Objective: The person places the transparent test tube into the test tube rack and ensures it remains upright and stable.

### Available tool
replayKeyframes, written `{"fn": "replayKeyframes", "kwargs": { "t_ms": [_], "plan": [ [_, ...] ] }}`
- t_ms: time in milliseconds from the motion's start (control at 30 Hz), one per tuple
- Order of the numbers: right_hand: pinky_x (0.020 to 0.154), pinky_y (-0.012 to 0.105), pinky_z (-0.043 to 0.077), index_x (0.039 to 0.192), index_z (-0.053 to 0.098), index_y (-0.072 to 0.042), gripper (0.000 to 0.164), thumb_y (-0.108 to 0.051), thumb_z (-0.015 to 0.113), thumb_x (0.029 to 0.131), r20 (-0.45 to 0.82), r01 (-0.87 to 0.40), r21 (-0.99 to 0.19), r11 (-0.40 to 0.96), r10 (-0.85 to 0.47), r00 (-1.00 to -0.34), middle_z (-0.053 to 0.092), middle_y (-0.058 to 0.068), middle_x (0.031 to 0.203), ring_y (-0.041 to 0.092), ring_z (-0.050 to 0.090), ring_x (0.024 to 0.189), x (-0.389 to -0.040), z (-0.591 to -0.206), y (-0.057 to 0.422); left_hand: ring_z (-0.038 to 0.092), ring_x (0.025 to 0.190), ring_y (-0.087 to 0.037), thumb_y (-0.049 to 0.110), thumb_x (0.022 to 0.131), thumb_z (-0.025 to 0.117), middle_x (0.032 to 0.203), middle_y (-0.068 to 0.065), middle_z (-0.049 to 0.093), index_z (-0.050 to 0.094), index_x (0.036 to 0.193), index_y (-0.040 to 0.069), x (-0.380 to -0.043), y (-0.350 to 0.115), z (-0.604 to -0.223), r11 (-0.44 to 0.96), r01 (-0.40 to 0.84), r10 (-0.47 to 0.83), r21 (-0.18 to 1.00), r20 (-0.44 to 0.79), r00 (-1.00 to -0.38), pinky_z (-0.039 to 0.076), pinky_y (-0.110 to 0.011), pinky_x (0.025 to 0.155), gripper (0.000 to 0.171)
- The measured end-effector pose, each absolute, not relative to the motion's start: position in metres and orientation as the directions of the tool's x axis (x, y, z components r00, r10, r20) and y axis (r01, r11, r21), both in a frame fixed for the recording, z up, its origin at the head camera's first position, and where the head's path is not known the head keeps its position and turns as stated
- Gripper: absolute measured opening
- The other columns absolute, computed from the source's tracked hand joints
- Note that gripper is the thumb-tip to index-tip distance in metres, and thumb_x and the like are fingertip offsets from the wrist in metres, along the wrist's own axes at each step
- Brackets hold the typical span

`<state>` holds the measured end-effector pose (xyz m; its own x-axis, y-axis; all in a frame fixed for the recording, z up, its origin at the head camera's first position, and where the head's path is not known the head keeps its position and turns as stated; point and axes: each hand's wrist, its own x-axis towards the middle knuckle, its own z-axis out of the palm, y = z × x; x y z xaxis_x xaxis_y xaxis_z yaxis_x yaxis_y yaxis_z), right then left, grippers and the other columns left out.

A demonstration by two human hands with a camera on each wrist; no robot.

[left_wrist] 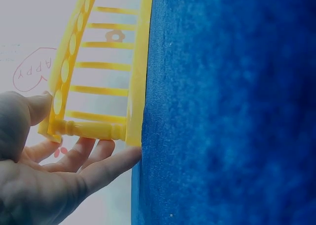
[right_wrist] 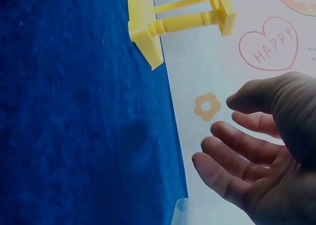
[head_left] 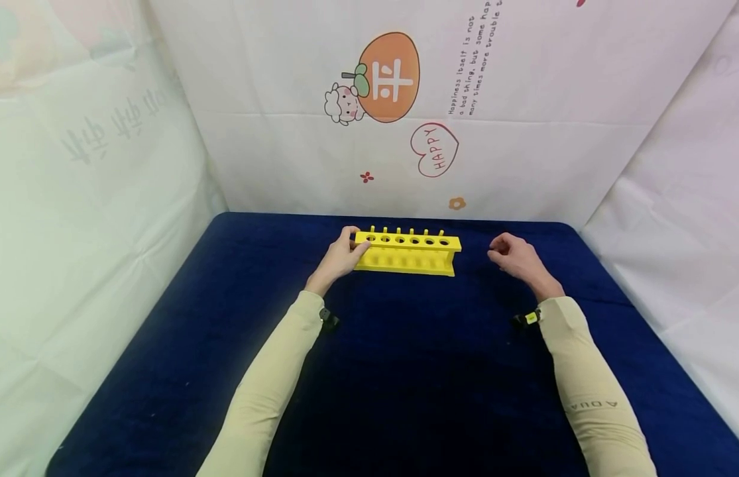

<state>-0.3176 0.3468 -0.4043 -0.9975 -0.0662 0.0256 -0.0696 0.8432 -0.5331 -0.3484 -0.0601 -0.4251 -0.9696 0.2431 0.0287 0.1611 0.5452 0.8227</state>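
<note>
A yellow test tube rack (head_left: 407, 247) stands near the back of the table, with a row of round holes along its top and several short pegs behind them. My left hand (head_left: 335, 257) grips its left end. In the left wrist view, the thumb (left_wrist: 39, 108) lies at the top plate while the other fingers reach along the end post (left_wrist: 94, 130). To the right of the rack, apart from it, my right hand (head_left: 520, 260) hovers with loosely bent fingers and nothing between them. A clear, round-ended piece (right_wrist: 181, 212) shows at the bottom of the right wrist view, mostly cut off.
Dark blue cloth (head_left: 417, 371) covers the table. Behind its far edge rises a white printed sheet (head_left: 285, 152), and more white sheets hang along the left (head_left: 95, 232) and right (head_left: 679, 199) sides.
</note>
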Motion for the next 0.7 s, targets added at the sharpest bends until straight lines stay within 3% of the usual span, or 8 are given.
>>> {"fn": "replayKeyframes", "kwargs": {
  "t_ms": [333, 700],
  "plan": [
    [0.069, 0.037, 0.053, 0.127, 0.052, -0.001, 0.039, -0.027, 0.054, 0.099, 0.026, -0.058, -0.515, 0.855, -0.052, -0.998, 0.059, 0.022, 0.115, 0.028, 0.064, 0.085, -0.318, -0.405, 0.355, 0.063, 0.095, -0.023, 0.048, 0.101, 0.048, 0.126, -0.013, 0.060, 0.029, 0.147, 0.019, -0.347, -0.061, -0.428, 0.539, 0.175, 0.249, 0.824, 0.043, -0.967, 0.052, -0.036, 0.078, 0.057],
    [0.069, 0.038, 0.052, 0.124, 0.052, 0.000, 0.037, -0.028, 0.054, 0.100, 0.008, -0.048, -0.485, 0.873, -0.051, -0.999, 0.059, 0.024, 0.115, 0.030, 0.063, 0.087, -0.319, -0.404, 0.365, 0.063, 0.105, -0.025, 0.049, 0.101, 0.047, 0.131, -0.015, 0.059, 0.028, 0.148, 0.020, -0.349, -0.061, -0.426, 0.543, 0.169, 0.245, 0.823, 0.037, -0.969, 0.053, -0.041, 0.085, 0.058]
  ]
}}
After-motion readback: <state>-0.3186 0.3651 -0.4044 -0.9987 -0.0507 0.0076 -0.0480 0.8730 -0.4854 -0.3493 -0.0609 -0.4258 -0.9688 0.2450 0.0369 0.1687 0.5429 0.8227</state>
